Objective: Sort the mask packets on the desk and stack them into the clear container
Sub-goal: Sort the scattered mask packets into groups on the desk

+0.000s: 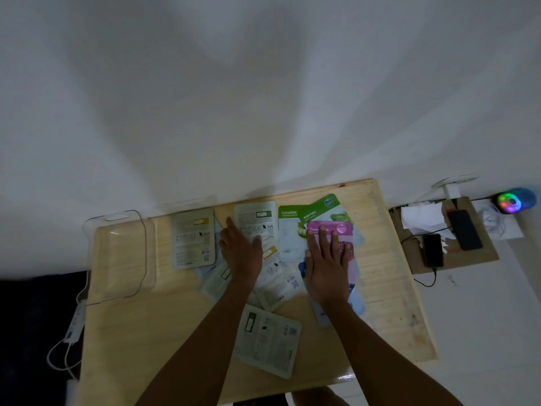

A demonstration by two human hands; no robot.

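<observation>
Several mask packets lie scattered on the wooden desk [164, 323]. My left hand [240, 253] rests flat, fingers straight, on a pale packet [257, 218] at the back middle. My right hand [328, 262] presses flat on a pink pomegranate packet [339, 230], which overlaps a green aloe vera packet [325, 208] and a cucumber packet [288, 230]. One grey-white packet [193, 238] lies face down to the left, another [268, 341] near the front. The clear container [120, 253] stands on the desk's left end, nothing visible in it.
A white cable and adapter [74, 326] hang off the desk's left edge. To the right, a low cardboard stand [480, 253] carries two dark phones [464, 230], papers and a cable. A glowing multicoloured gadget [512, 200] sits by the wall.
</observation>
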